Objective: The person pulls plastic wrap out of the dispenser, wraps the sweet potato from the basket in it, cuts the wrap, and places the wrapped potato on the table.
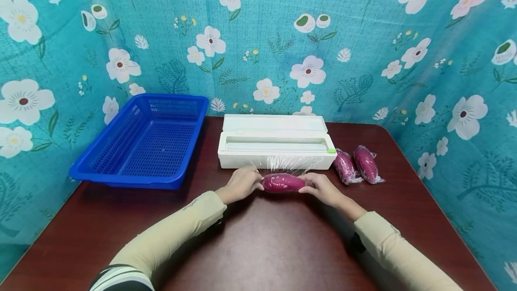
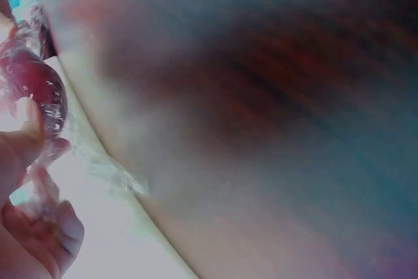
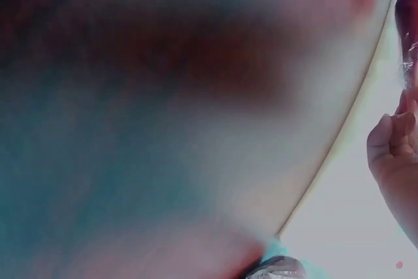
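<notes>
A magenta sweet potato (image 1: 283, 183) with shiny cling film (image 2: 51, 112) around it lies crosswise between both hands, close in front of the cling film dispenser. At its left end my left hand (image 1: 241, 185) pinches it, the thumb on the near side. My right hand (image 1: 325, 189) grips the right end in the same manner. A stretched sheet of clear film (image 1: 278, 163) runs from the dispenser's front down to the sweet potato. In the right wrist view, part of the sweet potato (image 3: 407, 27) shows above the fingers, cut off by the frame edge.
Behind the hands stands the white cling film dispenser (image 1: 242, 161), its lid (image 1: 274, 123) raised and a green tab at the right. Two film-wrapped sweet potatoes (image 1: 345, 166) lie right of it. A blue perforated basket (image 1: 129, 179) sits at the left on the dark table (image 1: 278, 246), before a floral curtain (image 1: 250, 62).
</notes>
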A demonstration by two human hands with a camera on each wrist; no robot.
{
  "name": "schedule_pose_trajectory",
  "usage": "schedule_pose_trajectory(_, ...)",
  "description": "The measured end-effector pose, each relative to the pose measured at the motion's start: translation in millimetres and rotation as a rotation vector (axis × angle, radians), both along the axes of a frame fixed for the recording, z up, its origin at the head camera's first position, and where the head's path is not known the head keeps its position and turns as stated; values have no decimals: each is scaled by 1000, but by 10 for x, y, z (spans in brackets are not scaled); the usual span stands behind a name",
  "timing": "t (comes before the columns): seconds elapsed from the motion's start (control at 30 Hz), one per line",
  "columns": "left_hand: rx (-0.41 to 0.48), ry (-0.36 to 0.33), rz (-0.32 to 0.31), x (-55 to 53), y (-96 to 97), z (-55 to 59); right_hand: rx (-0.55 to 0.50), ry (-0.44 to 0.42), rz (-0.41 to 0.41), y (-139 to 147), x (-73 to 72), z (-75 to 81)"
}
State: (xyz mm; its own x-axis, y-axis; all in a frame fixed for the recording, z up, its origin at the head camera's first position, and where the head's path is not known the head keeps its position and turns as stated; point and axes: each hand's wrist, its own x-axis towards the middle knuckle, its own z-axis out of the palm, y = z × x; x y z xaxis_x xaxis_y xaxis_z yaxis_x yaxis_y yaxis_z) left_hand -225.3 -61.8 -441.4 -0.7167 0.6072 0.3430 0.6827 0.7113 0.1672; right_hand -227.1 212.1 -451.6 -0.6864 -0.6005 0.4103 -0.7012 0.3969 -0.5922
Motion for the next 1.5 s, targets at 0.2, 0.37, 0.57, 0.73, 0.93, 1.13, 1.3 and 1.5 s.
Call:
schedule_pose_trajectory(0.2,36,21,5,-39,-19,-3,14,68,-14,8,-46,23)
schedule_pose_trajectory(0.37,1,49,43,-28,-16,4,-50,-29,-18,-1,-48,24)
schedule_pose_trajectory(0.57,32,24,88,-7,-1,-2,-41,-134,-35,-34,-14,73)
schedule_pose_trajectory(0.73,107,-35,97,5,12,1,35,-145,-112,-71,-5,101)
schedule_pose_trajectory(0.93,73,-3,50,-26,-29,0,-10,-81,-135,-118,-66,104)
schedule_pose_trajectory(1.13,118,44,43,-138,-85,-49,18,-67,-161,-156,-103,135)
schedule_pose_trajectory(1.3,136,41,45,-170,-82,-61,13,-45,-178,-163,-113,123)
schedule_pose_trajectory(1.5,133,29,61,-191,-80,-43,-48,-26,-186,-169,-124,111)
